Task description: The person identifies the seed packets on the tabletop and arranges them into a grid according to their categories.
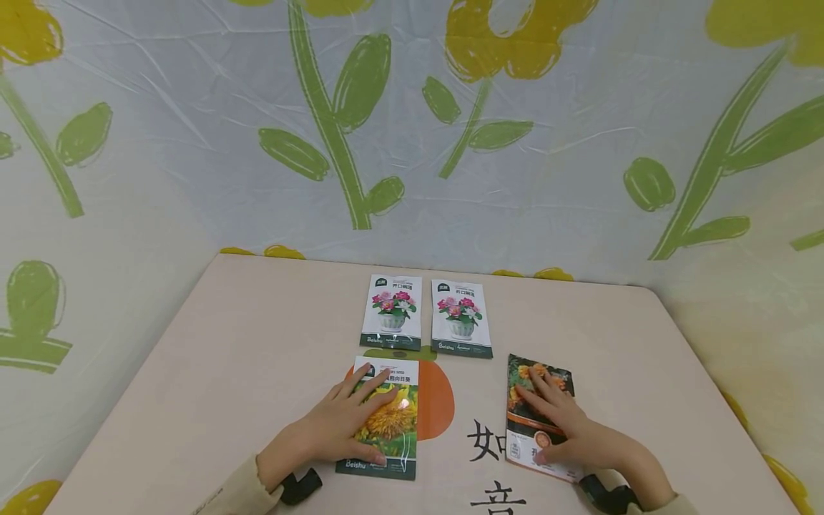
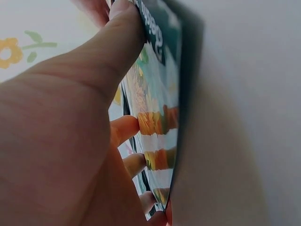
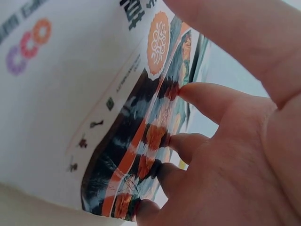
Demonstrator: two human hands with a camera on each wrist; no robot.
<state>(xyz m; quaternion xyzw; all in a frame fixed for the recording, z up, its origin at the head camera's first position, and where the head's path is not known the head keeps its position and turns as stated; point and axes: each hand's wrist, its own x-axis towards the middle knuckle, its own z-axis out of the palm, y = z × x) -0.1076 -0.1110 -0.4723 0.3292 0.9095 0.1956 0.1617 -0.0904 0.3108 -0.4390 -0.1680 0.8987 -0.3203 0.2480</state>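
My left hand [image 1: 347, 422] lies spread over a seed packet with a yellow sunflower picture [image 1: 402, 422], fingertips and thumb touching its front. In the left wrist view, several fingertips meet the glossy face of this sunflower packet [image 2: 157, 99]. On the right, my right hand [image 1: 566, 422] rests with spread fingers on a seed packet with orange flowers on a dark ground [image 1: 520, 418]. The right wrist view shows fingertips on the dark, orange-striped part of that packet [image 3: 70, 103]. Both packets lie on the table, the right one slightly turned.
Two matching seed packets with pink potted flowers, a left one [image 1: 391, 315] and a right one [image 1: 460, 320], lie side by side farther back. The pale table [image 1: 257, 322] bears an orange fruit print [image 1: 438, 400] and black characters. Flower-printed cloth [image 1: 547, 186] hangs behind the table.
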